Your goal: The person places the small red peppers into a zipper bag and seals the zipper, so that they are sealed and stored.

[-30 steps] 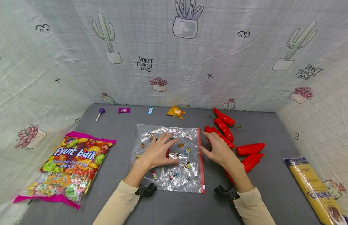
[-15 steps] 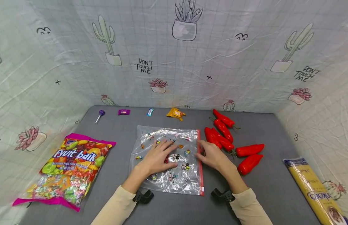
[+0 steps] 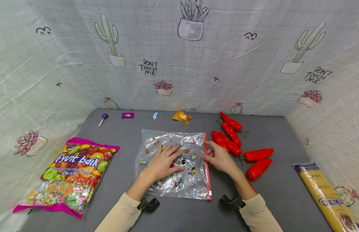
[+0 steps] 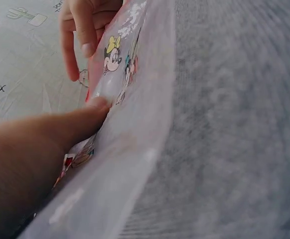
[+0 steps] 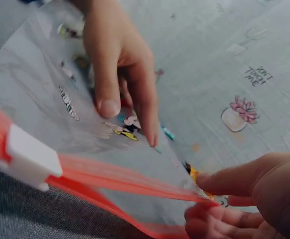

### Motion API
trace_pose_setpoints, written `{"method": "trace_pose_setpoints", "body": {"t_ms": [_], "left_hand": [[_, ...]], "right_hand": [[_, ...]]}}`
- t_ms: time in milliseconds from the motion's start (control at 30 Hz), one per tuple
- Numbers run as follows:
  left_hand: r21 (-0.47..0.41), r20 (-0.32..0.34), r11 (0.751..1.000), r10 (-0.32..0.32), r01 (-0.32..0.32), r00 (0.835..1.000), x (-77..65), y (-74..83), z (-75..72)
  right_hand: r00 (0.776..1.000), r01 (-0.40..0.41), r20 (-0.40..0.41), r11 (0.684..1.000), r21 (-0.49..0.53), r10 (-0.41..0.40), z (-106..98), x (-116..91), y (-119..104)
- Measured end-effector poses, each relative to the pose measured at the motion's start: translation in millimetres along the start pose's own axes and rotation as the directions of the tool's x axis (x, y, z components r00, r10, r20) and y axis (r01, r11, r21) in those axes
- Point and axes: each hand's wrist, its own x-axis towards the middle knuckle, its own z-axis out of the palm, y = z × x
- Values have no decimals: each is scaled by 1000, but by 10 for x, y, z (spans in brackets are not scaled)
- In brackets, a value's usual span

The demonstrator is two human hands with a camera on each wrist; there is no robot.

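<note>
A clear slider zip bag (image 3: 194, 190) printed with cartoon figures lies flat on the grey table. Its red zip strip (image 3: 207, 175) runs down the right side, with a white slider (image 5: 33, 157) at the near end. My left hand (image 3: 163, 163) rests on the middle of the bag, fingers spread. At the zip side, my right hand (image 3: 221, 158) pinches the red edge above its midpoint. The right wrist view shows the thumb over the strip and fingers below it, with the two red strips apart near the slider.
Several red peppers (image 3: 257, 169) lie right of the bag, one partly under the right forearm. Along the back are a lollipop (image 3: 104, 118), a purple sweet (image 3: 128, 115), a small blue packet (image 3: 154, 115) and a yellow packet (image 3: 181, 116). A candy bag (image 3: 77, 164) and yellow pack (image 3: 324, 195) flank them.
My right hand has moved left from beside the peppers onto the red zip edge, and its fingers have closed there. The left hand has stayed over the bag, shifting slightly.
</note>
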Motion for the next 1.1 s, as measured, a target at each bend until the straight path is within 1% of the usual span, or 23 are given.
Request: {"method": "trace_pose_setpoints", "body": {"t_ms": [100, 233, 300, 467, 533, 633, 800, 867, 933, 1000, 1033, 1067, 1100], "left_hand": [[-46, -39, 999, 0, -2, 999, -1, -16, 4], [-91, -105, 996, 12, -22, 994, -6, -47, -16], [-101, -129, 994, 21, -34, 991, -7, -56, -22], [-113, -178, 993, 25, -45, 984, 2, -58, -10], [-113, -200, 993, 24, -48, 980, 10, -57, -3], [-107, -230, 993, 29, -55, 973, 18, -58, 5], [-112, -282, 992, 24, -57, 959, 23, -63, 15], [-127, -295, 990, 14, -54, 955, 23, -63, 12], [-137, -305, 989, 6, -51, 952, 21, -60, 3], [-154, -308, 987, 0, -50, 951, 17, -54, -25], [-163, -310, 985, -1, -52, 951, 16, -51, -44], [-171, -314, 984, 1, -57, 949, 15, -49, -71], [-171, -323, 983, 4, -62, 946, 14, -47, -100]], "right_hand": [[1000, 1, 3, 996, 90, -2, -2, 4, 27], [1000, -15, 21, 980, 199, 11, -3, 25, 40], [999, -28, 42, 963, 268, 18, -5, 31, 40], [996, -77, 64, 902, 424, 56, -10, 35, 15], [996, -93, 57, 886, 454, 75, -7, 35, 4], [994, -107, 41, 871, 480, 99, 3, 37, -1], [982, -161, -6, 846, 508, 190, 19, 35, 15], [974, -192, -11, 853, 486, 225, 27, 29, 23], [977, -197, 8, 883, 426, 213, 40, 22, 30], [987, -156, 12, 939, 306, 160, 61, 21, 46], [992, -125, 8, 962, 244, 127, 70, 20, 46], [996, -88, 1, 979, 184, 89, 80, 20, 49], [998, -54, -10, 990, 131, 55, 89, 22, 53]]}}
